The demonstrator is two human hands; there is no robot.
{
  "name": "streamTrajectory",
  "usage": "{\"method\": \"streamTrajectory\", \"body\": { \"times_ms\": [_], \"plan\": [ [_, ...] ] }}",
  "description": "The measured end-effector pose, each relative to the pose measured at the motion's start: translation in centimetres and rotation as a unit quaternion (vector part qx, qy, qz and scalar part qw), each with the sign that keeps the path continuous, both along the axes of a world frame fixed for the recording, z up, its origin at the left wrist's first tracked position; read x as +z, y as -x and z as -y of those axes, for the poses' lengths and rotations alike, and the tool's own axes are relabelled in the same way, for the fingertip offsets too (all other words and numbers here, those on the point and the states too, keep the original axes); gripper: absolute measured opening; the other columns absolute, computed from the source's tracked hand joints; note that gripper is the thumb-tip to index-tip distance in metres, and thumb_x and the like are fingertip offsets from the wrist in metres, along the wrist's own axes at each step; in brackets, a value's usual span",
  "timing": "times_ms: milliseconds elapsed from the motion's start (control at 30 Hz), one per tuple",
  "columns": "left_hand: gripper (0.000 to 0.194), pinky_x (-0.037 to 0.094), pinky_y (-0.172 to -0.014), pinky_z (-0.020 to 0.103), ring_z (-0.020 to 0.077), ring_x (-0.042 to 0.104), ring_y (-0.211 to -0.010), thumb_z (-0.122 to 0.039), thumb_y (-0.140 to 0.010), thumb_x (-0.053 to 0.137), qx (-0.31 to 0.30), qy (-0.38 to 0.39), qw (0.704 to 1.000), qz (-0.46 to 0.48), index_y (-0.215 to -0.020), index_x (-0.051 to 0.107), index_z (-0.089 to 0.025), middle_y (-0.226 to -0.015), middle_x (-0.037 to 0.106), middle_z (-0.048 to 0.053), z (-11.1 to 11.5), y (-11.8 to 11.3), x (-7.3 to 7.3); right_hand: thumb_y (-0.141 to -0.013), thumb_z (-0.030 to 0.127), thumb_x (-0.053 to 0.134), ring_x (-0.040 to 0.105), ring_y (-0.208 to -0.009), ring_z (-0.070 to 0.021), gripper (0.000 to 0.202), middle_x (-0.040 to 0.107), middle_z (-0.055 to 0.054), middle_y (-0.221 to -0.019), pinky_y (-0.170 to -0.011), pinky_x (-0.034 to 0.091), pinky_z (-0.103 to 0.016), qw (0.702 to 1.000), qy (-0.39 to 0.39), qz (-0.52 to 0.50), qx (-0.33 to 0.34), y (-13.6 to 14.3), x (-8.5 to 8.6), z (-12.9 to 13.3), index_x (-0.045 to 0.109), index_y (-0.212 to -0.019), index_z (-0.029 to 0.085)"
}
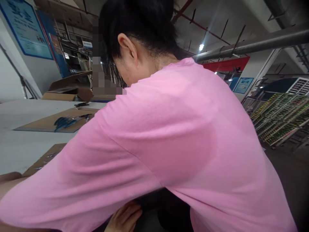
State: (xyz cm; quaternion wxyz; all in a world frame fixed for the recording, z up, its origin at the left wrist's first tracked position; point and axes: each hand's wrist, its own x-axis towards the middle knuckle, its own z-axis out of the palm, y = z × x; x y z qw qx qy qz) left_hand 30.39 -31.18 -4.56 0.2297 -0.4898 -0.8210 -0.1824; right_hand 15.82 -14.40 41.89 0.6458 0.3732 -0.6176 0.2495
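No grip could be told: one bare hand [125, 219] lay under a co-worker's pink cotton sleeve [79, 180] beside the white desk [21, 141].

A person in a pink shirt [173, 135] leans across the white table [16, 145], filling most of the view. Left of that person's shoulder lies a flat cardboard sheet [43, 124] with blue-handled pliers [64, 122] on it — a second cardboard sheet [45, 159] lies nearer. Behind the person's head stand cardboard boxes [70, 88]. To the person's right — stacked racks [280, 119] under a grey pipe [253, 46].
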Motion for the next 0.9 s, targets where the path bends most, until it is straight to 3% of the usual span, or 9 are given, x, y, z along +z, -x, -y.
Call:
{"method": "streamTrajectory", "body": {
  "times_ms": [67,133,233,367,500,700,833,900],
  "plan": [
    [0.044,0.053,-0.088,0.032,0.0221,0.053,-0.110,-0.018,-0.083,0.047,0.020,0.013,0.999,-0.025,-0.124,0.055,-0.032,-0.123,0.058,0.001,0.2,0.3,0.6,-0.076,0.042,0.020,0.061,-0.073,-0.0152,0.061,0.032,0.006,-0.057,-0.055,0.026,-0.027,0.998,0.012,-0.019,0.067,0.1,-0.6,0.6,0.064,-0.063,0.002],
    [0.046,0.052,-0.088,0.031,0.0226,0.051,-0.111,-0.018,-0.081,0.048,0.018,0.038,0.997,-0.066,-0.125,0.055,-0.030,-0.129,0.053,-0.001,0.3,0.9,1.2,-0.075,0.042,0.025,0.061,-0.071,-0.0184,0.056,0.032,0.004,-0.057,-0.054,0.017,-0.023,0.995,0.025,-0.008,0.093,0.2,-0.7,1.2,0.062,-0.061,0.002],
    [0.053,0.050,-0.090,0.036,0.0264,0.048,-0.113,-0.017,-0.073,0.053,0.011,0.069,0.991,-0.112,-0.125,0.054,-0.029,-0.134,0.049,-0.001,0.5,1.4,2.0,-0.072,0.047,0.025,0.060,-0.069,-0.0213,0.061,0.032,0.003,-0.055,-0.058,0.010,-0.017,0.997,0.048,0.000,0.065,-0.1,-0.7,2.1,0.059,-0.055,0.000],
    [0.058,0.048,-0.091,0.042,0.0289,0.046,-0.114,-0.008,-0.068,0.051,0.069,0.080,0.987,-0.119,-0.121,0.057,-0.031,-0.134,0.048,-0.001,1.0,0.6,2.2,-0.074,0.049,0.021,0.060,-0.069,-0.0253,0.065,0.028,0.002,-0.051,-0.060,0.009,-0.013,0.996,0.053,0.022,0.063,-1.2,-1.0,3.0,0.046,-0.048,-0.004],
    [0.054,0.048,-0.089,0.040,0.0277,0.045,-0.115,-0.006,-0.070,0.049,0.102,0.058,0.987,-0.109,-0.116,0.060,-0.031,-0.131,0.051,0.001,1.4,-0.5,2.2,-0.079,0.045,0.018,0.060,-0.069,-0.0280,0.063,0.028,0.002,-0.052,-0.059,0.010,-0.012,0.998,0.042,0.033,0.043,-2.0,-1.4,3.2,0.045,-0.052,-0.005],
    [0.061,0.048,-0.088,0.040,0.0286,0.046,-0.114,-0.009,-0.068,0.053,0.076,0.057,0.985,-0.142,-0.123,0.054,-0.036,-0.136,0.046,0.001,1.2,-0.1,2.1,-0.074,0.039,0.015,0.058,-0.063,-0.0188,0.060,0.030,0.004,-0.057,-0.053,0.013,-0.014,0.999,0.037,0.031,-0.025,-2.6,-2.1,3.2,0.053,-0.056,-0.004],
    [0.060,0.048,-0.087,0.033,0.0251,0.047,-0.116,-0.008,-0.071,0.052,0.103,0.070,0.980,-0.156,-0.124,0.054,-0.034,-0.132,0.049,0.005,1.6,0.1,1.8,-0.063,0.033,0.005,0.054,-0.055,-0.0075,0.064,0.027,0.006,-0.052,-0.047,0.023,-0.017,0.998,0.050,0.023,-0.028,1.1,0.0,4.1,0.056,-0.051,-0.003],
    [0.057,0.049,-0.085,0.033,0.0249,0.049,-0.114,-0.007,-0.070,0.051,0.123,0.054,0.980,-0.145,-0.120,0.058,-0.034,-0.130,0.050,0.006,1.8,-0.2,1.3,-0.060,0.030,0.002,0.051,-0.051,-0.0044,0.058,0.022,0.006,-0.046,-0.043,0.022,-0.018,0.992,0.071,0.088,-0.062,3.8,0.8,4.2,0.044,-0.033,0.000]
  ]
}}
